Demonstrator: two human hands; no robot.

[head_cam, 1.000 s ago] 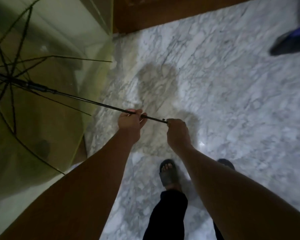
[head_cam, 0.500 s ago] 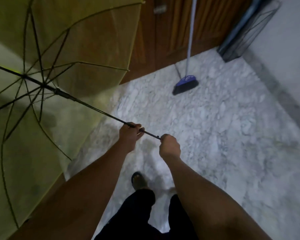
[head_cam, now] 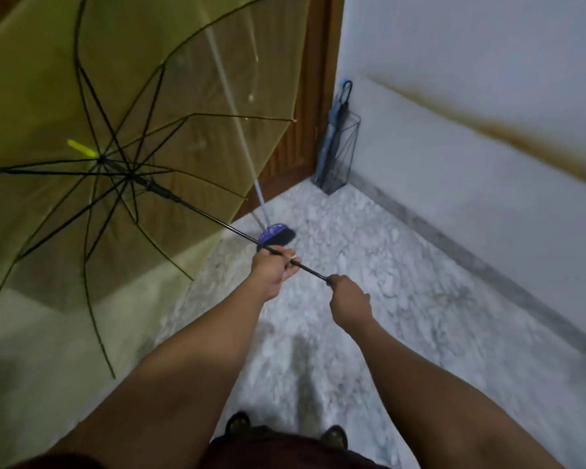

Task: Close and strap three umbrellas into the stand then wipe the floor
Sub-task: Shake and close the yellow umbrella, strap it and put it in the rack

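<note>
Two umbrellas (head_cam: 122, 130) (head_cam: 334, 137), one stand (head_cam: 344, 157), one broom (head_cam: 274, 235)

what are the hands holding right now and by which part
Both hold the open yellow umbrella: left hand on its black shaft, right hand closed over the handle end.

A home entryway, seen from above. The floor (head_cam: 369, 265) is polished white and grey marble, meeting a plain white wall (head_cam: 471, 96) with a grey stone skirting (head_cam: 487, 269) along its base. A brown wooden door (head_cam: 305, 130) with ribbed panels stands in the corner. Beside it, against the wall, a black wire umbrella stand (head_cam: 344, 160) holds a folded blue umbrella (head_cam: 334, 130). A broom (head_cam: 276, 234) with a purple head leans against the door. An open translucent yellow umbrella (head_cam: 115, 147) fills the left side.
</note>
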